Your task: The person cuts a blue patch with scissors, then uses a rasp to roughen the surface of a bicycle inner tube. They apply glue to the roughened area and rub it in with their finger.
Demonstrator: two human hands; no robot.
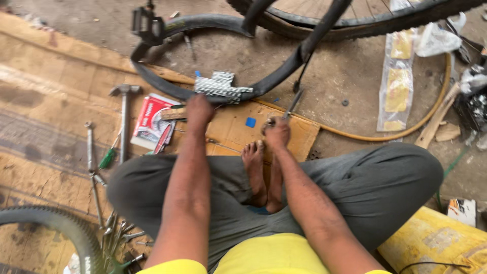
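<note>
1. Landmark: flat brown cardboard sheet (238,129) on the ground, just ahead of the seated person's bare feet.
2. Black rubber inner tube (203,96), limp, looped along the sheet's far edge; its long run lies left to right, then climbs toward the bicycle wheel (355,20) beyond.
3. Grey patterned patch piece (220,87) lies on the tube at the sheet's far edge.
4. Left hand (199,109), at the sheet's far-left corner, touching the tube just below the patch; fingers curled, but whether they pinch the rubber cannot be told. This hand is the nearer to the tube.
5. Right hand (276,133), over the sheet's right half, closed around slim metal scissors (291,105) whose blades point up and away toward the tube.
6. Small blue square scrap (250,122) on the sheet, between the hands.
7. Left of the sheet: red-and-white packet (152,122), steel hammer (125,119), green-handled screwdriver (108,157).
8. Right of the sheet: bare concrete, yellow hose (401,136).
</note>
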